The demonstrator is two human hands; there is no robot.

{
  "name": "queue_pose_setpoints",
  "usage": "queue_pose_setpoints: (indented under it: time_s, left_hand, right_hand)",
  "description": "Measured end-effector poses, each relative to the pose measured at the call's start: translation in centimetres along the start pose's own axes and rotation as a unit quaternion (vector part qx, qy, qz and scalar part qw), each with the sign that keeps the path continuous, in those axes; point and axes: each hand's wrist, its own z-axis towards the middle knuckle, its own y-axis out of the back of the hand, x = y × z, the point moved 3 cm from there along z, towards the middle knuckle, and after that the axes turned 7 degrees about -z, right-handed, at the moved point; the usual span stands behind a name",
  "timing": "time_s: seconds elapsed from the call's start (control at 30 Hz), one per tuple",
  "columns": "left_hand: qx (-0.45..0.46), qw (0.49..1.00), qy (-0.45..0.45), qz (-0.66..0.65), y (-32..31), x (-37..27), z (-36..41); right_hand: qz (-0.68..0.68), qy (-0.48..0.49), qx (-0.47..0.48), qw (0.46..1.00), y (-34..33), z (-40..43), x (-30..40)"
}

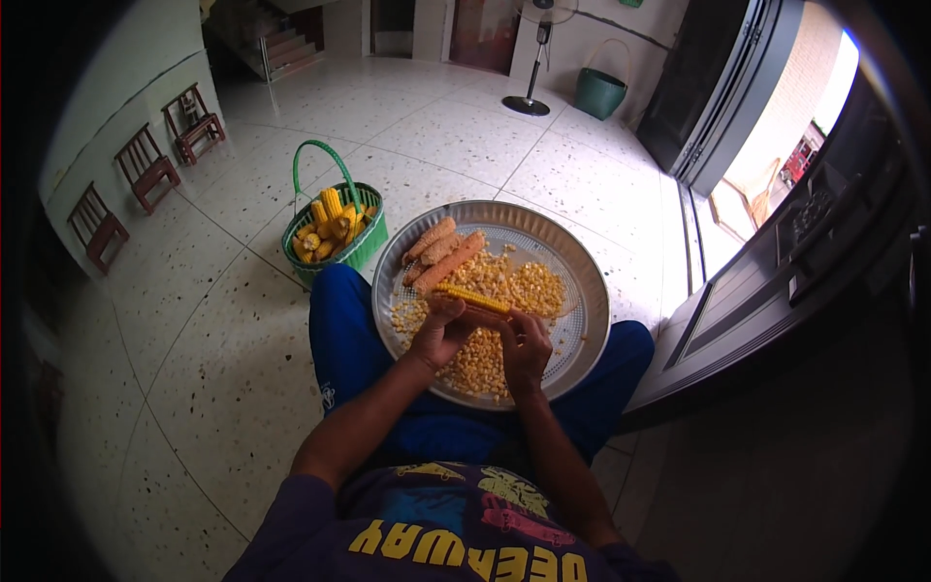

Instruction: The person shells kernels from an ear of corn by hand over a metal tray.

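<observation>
A partly shelled corn cob (474, 300) lies crosswise between both hands, with yellow kernels along its far side and bare cob nearer me. My left hand (441, 332) grips its left end, the thumb on top. Its right end is in the fingers of my right hand (526, 345). Beneath them a round metal tray (598, 291) with a perforated bottom rests on my lap. Loose corn kernels (476, 364) cover much of its middle and near part. Several stripped cobs (452, 262) lie together at the tray's far left.
A green woven basket (369, 244) of corn ears (331, 211) stands on the floor beyond my left knee. Small wooden chairs (149, 171) line the left wall. A standing fan (526, 106) and another green basket (601, 93) are at the back, near the open door (702, 102).
</observation>
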Motion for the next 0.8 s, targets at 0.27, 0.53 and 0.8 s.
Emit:
queue_pose_setpoints:
  time_s: [0.27,0.53,0.8]
  left_hand:
    - [-0.020,1.000,-0.013,-0.010,-0.7,0.0,-0.5]
    - [0.000,1.000,-0.023,0.009,-2.0,-0.1,-0.8]
    - [0.008,0.998,-0.039,0.056,-2.3,-0.5,-0.9]
  right_hand:
    - [0.035,-0.058,-0.011,0.998,0.0,-0.3,-1.0]
    - [0.028,-0.081,0.007,0.996,-0.4,-0.4,-1.3]
    - [-0.019,-0.021,0.021,0.999,-0.8,-0.4,-2.0]
